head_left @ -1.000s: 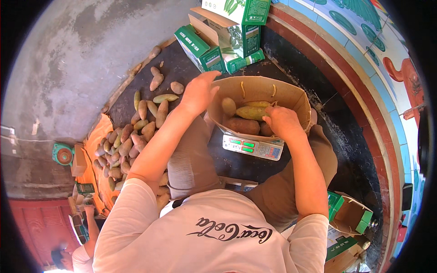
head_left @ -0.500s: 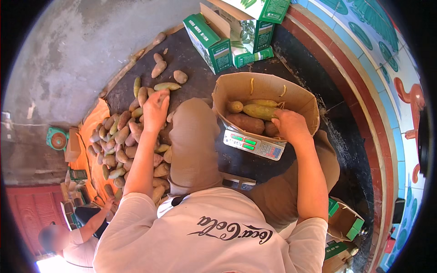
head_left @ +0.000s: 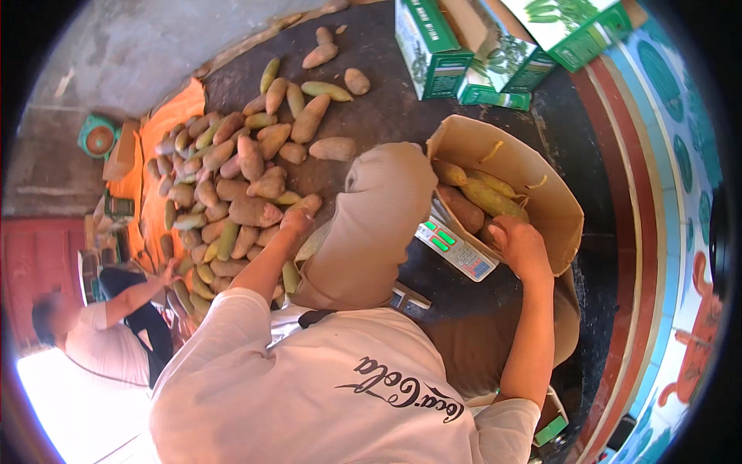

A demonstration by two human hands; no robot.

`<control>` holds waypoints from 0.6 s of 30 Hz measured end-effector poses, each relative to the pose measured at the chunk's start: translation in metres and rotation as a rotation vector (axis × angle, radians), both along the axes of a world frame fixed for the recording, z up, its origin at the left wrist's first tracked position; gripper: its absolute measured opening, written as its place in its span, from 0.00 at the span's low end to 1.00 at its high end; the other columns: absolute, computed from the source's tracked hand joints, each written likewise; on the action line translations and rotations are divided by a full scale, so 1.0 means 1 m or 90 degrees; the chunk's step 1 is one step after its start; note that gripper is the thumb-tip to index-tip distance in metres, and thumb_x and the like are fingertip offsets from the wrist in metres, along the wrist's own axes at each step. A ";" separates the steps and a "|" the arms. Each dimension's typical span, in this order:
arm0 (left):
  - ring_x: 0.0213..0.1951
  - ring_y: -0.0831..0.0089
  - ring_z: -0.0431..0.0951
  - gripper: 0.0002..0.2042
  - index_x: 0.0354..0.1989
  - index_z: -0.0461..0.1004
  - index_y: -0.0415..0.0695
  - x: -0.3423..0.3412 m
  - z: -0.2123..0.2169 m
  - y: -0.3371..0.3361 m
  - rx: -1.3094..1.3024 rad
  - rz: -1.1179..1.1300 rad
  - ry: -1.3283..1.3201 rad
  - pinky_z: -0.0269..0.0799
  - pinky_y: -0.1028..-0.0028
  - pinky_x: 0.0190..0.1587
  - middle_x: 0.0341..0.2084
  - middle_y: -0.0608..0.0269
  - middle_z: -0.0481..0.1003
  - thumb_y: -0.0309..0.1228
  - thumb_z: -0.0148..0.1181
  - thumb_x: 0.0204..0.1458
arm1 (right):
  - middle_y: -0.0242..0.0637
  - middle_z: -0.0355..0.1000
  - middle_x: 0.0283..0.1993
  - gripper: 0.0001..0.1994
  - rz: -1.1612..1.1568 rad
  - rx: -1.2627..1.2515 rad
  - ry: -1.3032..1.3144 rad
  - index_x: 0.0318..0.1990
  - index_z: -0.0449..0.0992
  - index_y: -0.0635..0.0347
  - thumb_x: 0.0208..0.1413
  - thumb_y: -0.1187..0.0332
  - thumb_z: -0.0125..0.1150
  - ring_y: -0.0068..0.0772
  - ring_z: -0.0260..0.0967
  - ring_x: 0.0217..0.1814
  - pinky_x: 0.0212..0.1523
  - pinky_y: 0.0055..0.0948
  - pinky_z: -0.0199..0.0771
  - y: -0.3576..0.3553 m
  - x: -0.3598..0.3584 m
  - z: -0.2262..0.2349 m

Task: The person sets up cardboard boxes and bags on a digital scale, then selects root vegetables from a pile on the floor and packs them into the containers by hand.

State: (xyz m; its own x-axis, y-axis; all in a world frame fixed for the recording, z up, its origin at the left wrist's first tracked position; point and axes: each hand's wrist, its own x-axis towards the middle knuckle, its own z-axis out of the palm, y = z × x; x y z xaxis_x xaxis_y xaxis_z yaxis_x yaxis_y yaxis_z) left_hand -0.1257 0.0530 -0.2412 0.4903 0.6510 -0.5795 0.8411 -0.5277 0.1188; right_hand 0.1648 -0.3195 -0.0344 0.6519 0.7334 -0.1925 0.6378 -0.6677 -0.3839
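A large heap of oblong brown and green fruits [head_left: 255, 209], perhaps tubers, lies on the floor to my left. My left hand [head_left: 296, 223] is at the heap's near right side, fingers closed round the end of a brown oblong fruit [head_left: 311, 204]. To the right, an open cardboard box [head_left: 568, 220] tilts on a digital scale [head_left: 456, 249] with lit green displays. Inside lie green oblong fruits [head_left: 491, 199] and brown ones [head_left: 460, 210]. My right hand [head_left: 519, 241] reaches over the box's near wall, fingers curled beside the fruits; what they hold is hidden.
Green-and-white cartons [head_left: 437, 50] stand at the far side, past the box. My bent knee [head_left: 379, 209] rises between heap and scale. An orange sheet [head_left: 158, 139] lies under the heap's left edge. A co-worker [head_left: 108, 332] sits at the lower left, one hand at the heap.
My left hand has come back from the far side of the heap to a brown fruit nearer my knee. My right hand stays at the box. The whole view has turned.
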 end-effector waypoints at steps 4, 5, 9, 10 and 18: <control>0.49 0.54 0.73 0.15 0.44 0.75 0.46 -0.032 -0.006 -0.008 -0.070 0.079 0.075 0.67 0.61 0.52 0.46 0.50 0.73 0.37 0.48 0.51 | 0.50 0.73 0.38 0.13 0.002 0.002 0.054 0.41 0.76 0.63 0.55 0.62 0.55 0.53 0.70 0.43 0.42 0.43 0.69 0.009 -0.003 0.000; 0.49 0.54 0.73 0.15 0.44 0.75 0.46 -0.037 -0.014 -0.010 -0.077 0.085 0.078 0.67 0.61 0.52 0.46 0.50 0.73 0.37 0.48 0.51 | 0.51 0.73 0.38 0.13 0.006 0.003 0.061 0.40 0.75 0.63 0.55 0.62 0.55 0.54 0.70 0.42 0.42 0.43 0.68 0.009 -0.003 -0.002; 0.53 0.57 0.70 0.19 0.50 0.71 0.47 -0.073 -0.057 -0.005 -0.098 0.013 0.154 0.66 0.63 0.54 0.50 0.53 0.71 0.36 0.53 0.48 | 0.51 0.73 0.38 0.14 0.029 0.021 0.092 0.41 0.75 0.64 0.56 0.61 0.54 0.54 0.70 0.42 0.42 0.42 0.68 0.017 -0.006 -0.002; 0.54 0.58 0.69 0.20 0.51 0.70 0.48 -0.073 -0.059 -0.008 -0.108 -0.031 0.174 0.65 0.64 0.55 0.51 0.53 0.70 0.36 0.54 0.47 | 0.51 0.73 0.38 0.14 0.031 0.015 0.094 0.41 0.75 0.64 0.56 0.61 0.54 0.54 0.70 0.42 0.42 0.42 0.68 0.017 -0.007 -0.003; 0.58 0.56 0.65 0.26 0.56 0.64 0.52 -0.032 -0.060 -0.041 -0.135 0.001 0.081 0.64 0.62 0.56 0.56 0.53 0.64 0.32 0.57 0.45 | 0.52 0.72 0.40 0.18 0.044 0.008 0.176 0.42 0.75 0.65 0.57 0.56 0.53 0.54 0.70 0.43 0.43 0.42 0.68 0.027 -0.009 -0.008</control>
State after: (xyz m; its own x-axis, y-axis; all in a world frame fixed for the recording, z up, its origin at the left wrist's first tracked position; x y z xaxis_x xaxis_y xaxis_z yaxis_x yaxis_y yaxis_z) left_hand -0.1572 0.0124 -0.3010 0.4032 0.5092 -0.7604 0.8572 -0.5010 0.1191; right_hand 0.1557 -0.2927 -0.0424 0.5244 0.7775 -0.3472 0.5513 -0.6207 -0.5575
